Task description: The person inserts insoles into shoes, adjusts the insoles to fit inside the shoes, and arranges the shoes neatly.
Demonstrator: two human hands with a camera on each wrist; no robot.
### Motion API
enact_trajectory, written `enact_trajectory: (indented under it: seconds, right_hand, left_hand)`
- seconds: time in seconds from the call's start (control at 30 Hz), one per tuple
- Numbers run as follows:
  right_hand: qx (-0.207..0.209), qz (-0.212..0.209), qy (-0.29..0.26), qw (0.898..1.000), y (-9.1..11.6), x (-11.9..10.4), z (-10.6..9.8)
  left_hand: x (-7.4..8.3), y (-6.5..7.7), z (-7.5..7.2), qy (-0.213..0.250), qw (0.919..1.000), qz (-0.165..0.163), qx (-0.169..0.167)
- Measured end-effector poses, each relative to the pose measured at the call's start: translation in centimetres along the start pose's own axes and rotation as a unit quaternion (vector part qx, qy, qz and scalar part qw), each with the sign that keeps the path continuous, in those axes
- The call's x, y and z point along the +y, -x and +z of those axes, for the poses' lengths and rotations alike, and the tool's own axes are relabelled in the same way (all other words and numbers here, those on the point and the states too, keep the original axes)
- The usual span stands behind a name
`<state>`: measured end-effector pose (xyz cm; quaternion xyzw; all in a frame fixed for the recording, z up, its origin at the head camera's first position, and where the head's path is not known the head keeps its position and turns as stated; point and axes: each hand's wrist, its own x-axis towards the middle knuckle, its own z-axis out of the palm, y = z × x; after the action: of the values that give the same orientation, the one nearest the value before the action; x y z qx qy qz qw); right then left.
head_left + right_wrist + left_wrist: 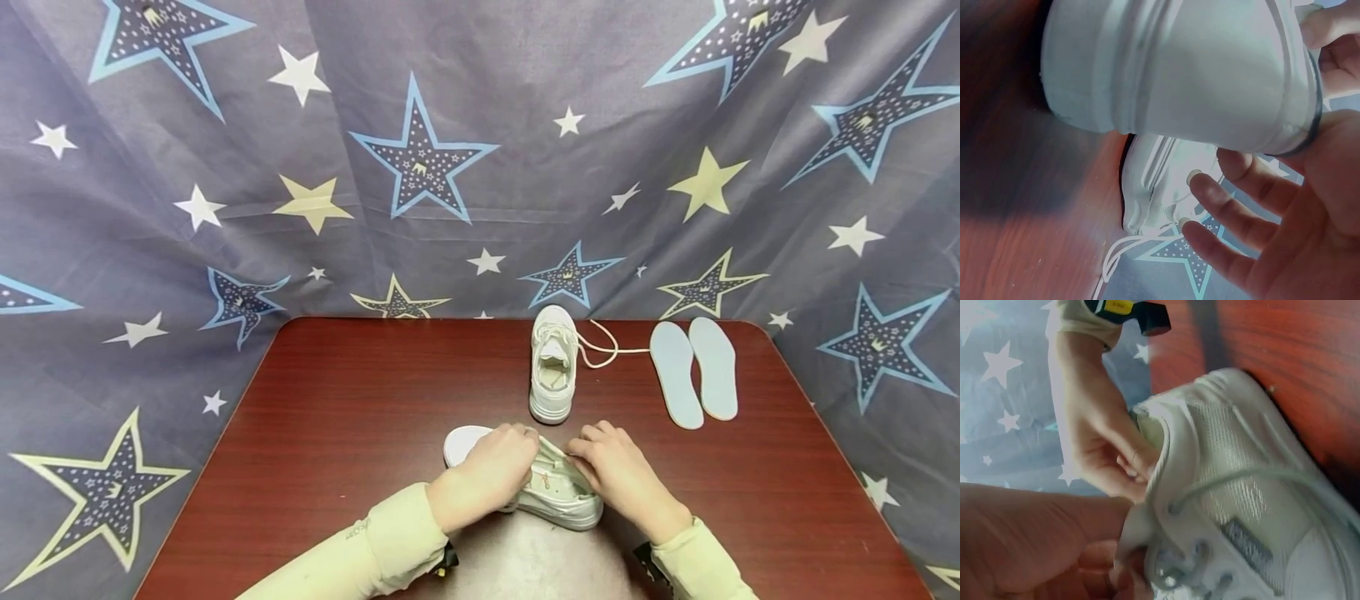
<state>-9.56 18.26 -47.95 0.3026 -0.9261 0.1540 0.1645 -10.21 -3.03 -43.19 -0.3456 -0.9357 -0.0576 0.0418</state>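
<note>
A white lace-up shoe [562,510] lies near the front of the table, its toe to the left and its opening showing. My left hand [491,467] pinches the tongue [1136,531] at the top of the laces. At the collar near the heel, my right hand [622,475] grips the edge between thumb and fingers. Seen from the right wrist, the shoe's heel [1210,75] covers the thumb, while the other right-hand fingers spread behind it. Part of the shoe's inside is hidden by both hands.
Behind the held shoe stands a matching white shoe [552,392], toe pointing away, with its loose lace [617,352] trailing right. Two pale blue insoles [677,379] lie side by side at the back right. A star-patterned curtain [465,250] hangs behind the red-brown table [360,392].
</note>
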Motion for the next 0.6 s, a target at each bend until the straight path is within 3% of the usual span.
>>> enact_trajectory:
  seconds: [0.13,0.3,0.47,0.6]
  right_hand:
    - [0.001,0.004,0.006,1.0,0.1,0.2,-0.1]
    - [-0.002,0.02,0.003,1.0,0.2,0.2,-0.2]
    - [-0.009,0.03,-0.001,1.0,0.3,0.2,-0.2]
    - [-0.011,0.031,-0.002,0.999,0.3,0.3,-0.2]
  left_hand:
    - [-0.8,0.1,-0.1,0.02,0.9996,0.017,-0.013]
    - [-1.8,0.2,-0.1,0.074,0.997,0.011,-0.018]
    - [-2.7,0.3,0.2,0.162,0.9863,0.021,-0.019]
    - [-3.3,0.3,0.6,0.195,0.98,0.025,-0.032]
